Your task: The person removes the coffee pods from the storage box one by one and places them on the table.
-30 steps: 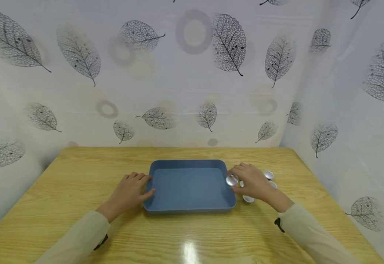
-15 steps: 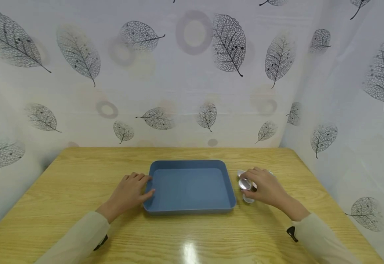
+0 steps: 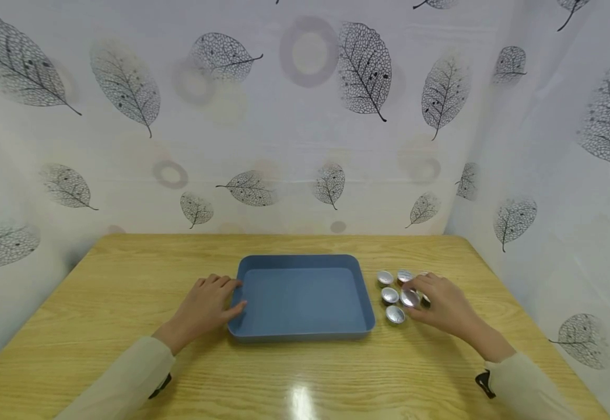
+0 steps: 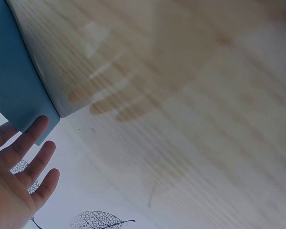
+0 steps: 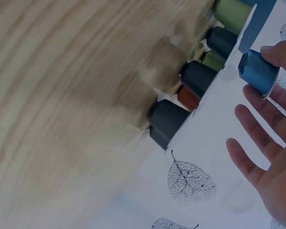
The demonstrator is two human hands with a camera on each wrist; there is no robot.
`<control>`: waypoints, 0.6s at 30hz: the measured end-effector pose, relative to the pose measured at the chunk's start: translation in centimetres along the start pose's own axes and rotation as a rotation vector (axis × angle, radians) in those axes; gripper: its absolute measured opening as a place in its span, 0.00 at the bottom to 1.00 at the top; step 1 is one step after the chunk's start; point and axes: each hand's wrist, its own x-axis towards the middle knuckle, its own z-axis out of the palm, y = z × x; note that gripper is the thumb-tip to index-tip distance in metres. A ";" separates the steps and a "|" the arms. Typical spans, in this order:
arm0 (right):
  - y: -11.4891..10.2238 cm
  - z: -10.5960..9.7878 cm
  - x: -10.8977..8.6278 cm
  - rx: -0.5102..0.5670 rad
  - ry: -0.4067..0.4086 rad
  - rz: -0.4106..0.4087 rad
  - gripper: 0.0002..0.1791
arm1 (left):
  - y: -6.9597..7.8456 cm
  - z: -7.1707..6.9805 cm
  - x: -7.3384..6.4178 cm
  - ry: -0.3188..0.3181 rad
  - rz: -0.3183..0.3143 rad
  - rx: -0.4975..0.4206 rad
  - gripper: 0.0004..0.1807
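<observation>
My right hand point(image 3: 441, 303) pinches a blue coffee capsule point(image 5: 258, 72) between thumb and fingers, its silver lid facing up in the head view. In the right wrist view the held capsule is apart from the row of others. Several more coffee capsules point(image 3: 395, 315) stand lid up on the table around and under that hand, which partly covers some at the right. My left hand point(image 3: 205, 306) rests at the left rim of a blue-grey rectangular tray point(image 3: 305, 300), thumb and forefinger over its edge. Its fingers look straight and spread in the left wrist view.
Dark, green and reddish-brown capsule bodies point(image 5: 199, 78) show in the right wrist view. The wooden table point(image 3: 126, 280) ends at a leaf-patterned curtain point(image 3: 284, 146) behind and at the right. Bare tabletop lies left and in front of the tray.
My right hand has moved right with the capsule, from the tray's right rim to above the group of capsules, uncovering those nearest the tray. My left hand and the tray have stayed still.
</observation>
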 end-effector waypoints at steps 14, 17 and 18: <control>0.6 0.1 -1.8 -0.043 -0.057 0.026 0.21 | -0.2 0.2 0.0 -0.006 -0.002 0.003 0.24; 0.6 0.1 -2.1 -0.030 -0.076 0.036 0.22 | -0.2 0.3 0.0 0.000 0.000 0.005 0.23; 0.5 0.1 -2.1 -0.027 -0.083 0.042 0.22 | -0.2 0.3 0.0 0.002 0.001 0.006 0.23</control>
